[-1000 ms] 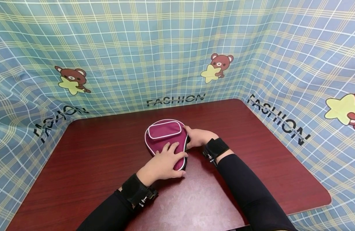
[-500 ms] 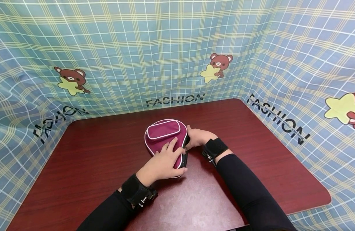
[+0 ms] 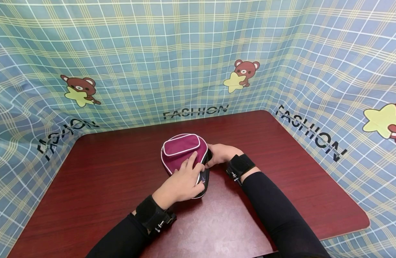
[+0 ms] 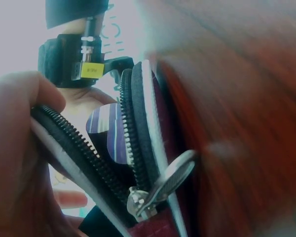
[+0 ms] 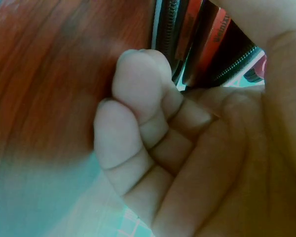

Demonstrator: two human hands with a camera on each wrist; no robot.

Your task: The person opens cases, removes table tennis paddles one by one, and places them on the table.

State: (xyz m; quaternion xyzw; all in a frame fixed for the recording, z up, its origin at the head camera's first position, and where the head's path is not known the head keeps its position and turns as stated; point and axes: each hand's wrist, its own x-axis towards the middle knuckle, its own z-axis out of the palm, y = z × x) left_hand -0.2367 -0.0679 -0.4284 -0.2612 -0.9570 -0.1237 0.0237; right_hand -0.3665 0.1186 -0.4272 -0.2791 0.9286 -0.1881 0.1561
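A magenta table tennis paddle case (image 3: 181, 146) with white piping lies on the table, its zipper undone along the right side. My left hand (image 3: 181, 184) lies over the narrow end and grips the upper flap's edge; in the left wrist view, fingers (image 4: 48, 94) curl over the zipper teeth. Through the gap there shows a striped paddle handle (image 4: 119, 136), with the zipper pull (image 4: 170, 175) below it. My right hand (image 3: 219, 153) holds the case's right edge at the opening, its fingertips partly hidden. Red lettered paddle rubber (image 5: 214, 39) shows inside in the right wrist view.
The dark red wooden table (image 3: 114, 168) extends around the case on every side. Behind and beside it hangs a blue checked cloth (image 3: 146, 64) with printed bears. Each wrist carries a black strap (image 3: 239, 165) with a camera mount.
The upper flap has been drawn back to the left near the narrow end, so more of the dark opening shows. My left thumb has shifted upward with it; my right hand stays almost still.
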